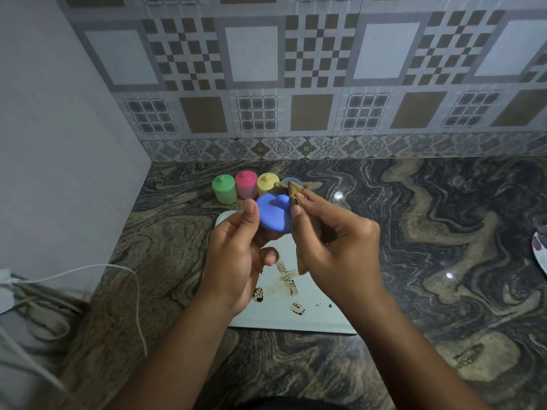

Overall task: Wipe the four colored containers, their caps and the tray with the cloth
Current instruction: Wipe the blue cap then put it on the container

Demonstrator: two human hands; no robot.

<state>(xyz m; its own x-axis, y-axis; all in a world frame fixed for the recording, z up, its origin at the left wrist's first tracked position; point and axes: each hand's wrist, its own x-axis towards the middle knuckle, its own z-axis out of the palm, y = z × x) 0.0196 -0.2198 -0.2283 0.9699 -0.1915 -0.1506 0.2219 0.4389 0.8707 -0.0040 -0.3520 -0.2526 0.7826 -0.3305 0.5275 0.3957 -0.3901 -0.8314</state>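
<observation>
My left hand point(236, 255) holds a blue cap point(273, 214) up above the tray, top side towards me. My right hand point(334, 247) grips a brown cloth point(291, 189) and presses it against the cap's right edge. Behind the hands, near the wall, a green container point(225, 189), a pink container point(246, 184) and a yellow container point(266, 183) stand in a row with their caps on. To their right stands an uncapped container point(293, 182), mostly hidden by the cloth. The white tray point(310, 318) lies flat under my hands, with brown smears and dark spots on it.
The marble counter point(429, 261) runs right and forward. A white cable point(88, 269) and a charger lie at the left by the side wall. A plate's edge point(538, 253) shows at the far right. Tiled wall stands behind the containers.
</observation>
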